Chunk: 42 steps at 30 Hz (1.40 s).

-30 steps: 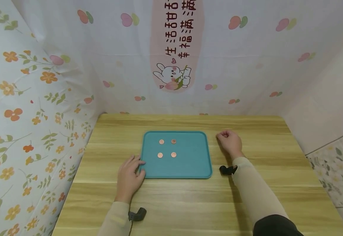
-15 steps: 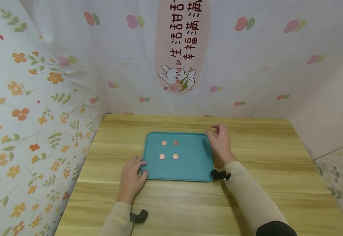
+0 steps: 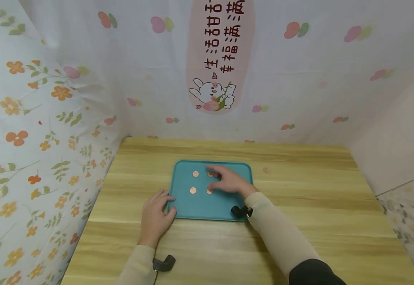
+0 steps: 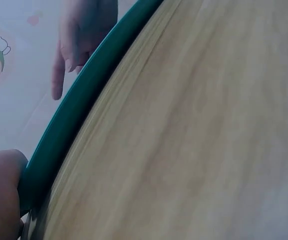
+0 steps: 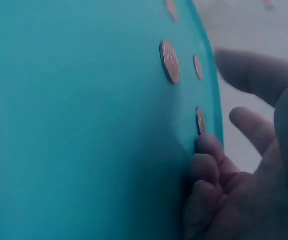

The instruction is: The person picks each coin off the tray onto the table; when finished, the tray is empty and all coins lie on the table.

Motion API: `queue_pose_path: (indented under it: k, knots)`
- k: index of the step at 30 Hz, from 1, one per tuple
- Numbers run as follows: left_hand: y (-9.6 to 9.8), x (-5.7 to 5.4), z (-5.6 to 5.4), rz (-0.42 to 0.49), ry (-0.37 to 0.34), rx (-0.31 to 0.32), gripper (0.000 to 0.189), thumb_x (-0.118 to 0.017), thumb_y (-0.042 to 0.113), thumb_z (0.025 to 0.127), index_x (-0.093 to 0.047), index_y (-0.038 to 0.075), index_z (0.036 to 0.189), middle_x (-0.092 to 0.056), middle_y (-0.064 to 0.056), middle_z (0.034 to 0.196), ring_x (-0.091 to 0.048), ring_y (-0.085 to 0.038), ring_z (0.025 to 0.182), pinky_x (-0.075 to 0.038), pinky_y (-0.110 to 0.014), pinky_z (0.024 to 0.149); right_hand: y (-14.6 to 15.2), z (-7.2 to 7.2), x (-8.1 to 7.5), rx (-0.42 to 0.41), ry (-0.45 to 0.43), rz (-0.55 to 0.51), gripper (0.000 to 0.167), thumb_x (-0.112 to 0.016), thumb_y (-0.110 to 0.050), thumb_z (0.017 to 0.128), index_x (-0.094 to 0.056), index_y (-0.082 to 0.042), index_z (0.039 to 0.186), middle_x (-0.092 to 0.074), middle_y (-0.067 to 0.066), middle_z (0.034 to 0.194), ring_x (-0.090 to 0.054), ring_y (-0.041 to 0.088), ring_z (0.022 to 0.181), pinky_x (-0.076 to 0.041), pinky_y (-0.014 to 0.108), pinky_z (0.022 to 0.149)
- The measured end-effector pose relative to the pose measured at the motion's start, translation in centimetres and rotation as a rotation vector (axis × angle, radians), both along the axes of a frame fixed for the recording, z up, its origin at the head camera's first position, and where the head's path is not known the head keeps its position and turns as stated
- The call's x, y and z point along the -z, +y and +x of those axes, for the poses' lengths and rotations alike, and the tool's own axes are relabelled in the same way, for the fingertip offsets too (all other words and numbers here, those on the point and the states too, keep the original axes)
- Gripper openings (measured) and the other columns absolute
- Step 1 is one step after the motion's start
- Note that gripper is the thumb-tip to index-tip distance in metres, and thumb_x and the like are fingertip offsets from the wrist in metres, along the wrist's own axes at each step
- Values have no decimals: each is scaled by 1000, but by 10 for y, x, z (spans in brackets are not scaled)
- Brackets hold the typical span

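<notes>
A teal rectangular tray lies on the table with several copper-coloured coins set out in its left half. My left hand rests at the tray's left edge, fingertips over the rim and thumb by the near corner. Reaching in from the right, my right hand is low over the tray with thumb and index finger spread around the two right-hand coins. In the right wrist view its other fingers curl close to one coin, and the nearest coin lies flat on the tray.
Another copper-coloured coin lies on the wooden table just right of the tray. A printed curtain hangs behind the table, and floral cloth borders its left side. Black wrist cameras sit on both sleeves.
My right hand has moved left from beside the tray to over the coins, its thumb and index finger spreading apart. The coin on the table now shows. My left hand stays at the rim.
</notes>
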State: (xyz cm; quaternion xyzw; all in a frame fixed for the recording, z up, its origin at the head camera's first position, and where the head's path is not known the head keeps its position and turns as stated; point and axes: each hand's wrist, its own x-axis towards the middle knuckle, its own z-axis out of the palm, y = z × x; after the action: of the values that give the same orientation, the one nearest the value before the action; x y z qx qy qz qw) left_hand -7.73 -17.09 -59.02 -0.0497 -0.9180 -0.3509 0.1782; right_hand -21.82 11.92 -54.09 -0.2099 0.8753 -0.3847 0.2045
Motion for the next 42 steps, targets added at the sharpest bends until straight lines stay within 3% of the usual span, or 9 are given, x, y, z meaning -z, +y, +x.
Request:
queue_pose_path:
  k: [3,12,17,24,30,42]
  knots:
    - [-1,0,1,4,-6,-8,22,-75,13,84,-79,11,105,-72,-11,137,-60,-37,136,-41,-67,109,-8,-2,0,-29,14,44,68,-74,-28,101,-47,-14,162,-60,7,103,-51,21,86,-42,39,78]
    - [0,0,0,-6,-49,-12,22,-76,15,85,-79,12,106,-71,-10,138,-58,-36,138,-40,-65,109,-26,1,-1,213,39,213,35,-64,-31,108,-63,-22,142,-68,3,112,-60,23,94,-50,45,83]
    - [0,0,-2,-10,-12,-12,21,-76,13,84,-79,11,105,-72,-12,135,-60,-37,136,-41,-66,107,-32,2,-2,259,69,278,23,-66,-30,107,-67,-23,129,-70,0,108,-60,23,90,-51,45,80]
    - [0,3,-1,-7,6,-7,20,-77,12,84,-79,11,103,-72,-12,135,-61,-38,135,-42,-66,106,-30,4,3,321,49,270,24,-70,-35,105,-66,-20,124,-66,1,88,-59,23,80,-49,42,76]
    - [0,4,-3,-6,-6,-9,19,-77,14,85,-79,12,104,-72,-11,137,-60,-36,136,-41,-66,107,-28,2,0,349,24,245,24,-74,-34,102,-70,-16,118,-70,0,95,-62,23,82,-52,44,79]
    - [-1,2,-1,4,-5,-11,19,-76,14,85,-79,13,103,-72,-11,136,-61,-36,135,-40,-66,108,-25,3,1,371,2,193,20,-79,-33,99,-71,-17,109,-59,4,82,-54,22,72,-43,38,68]
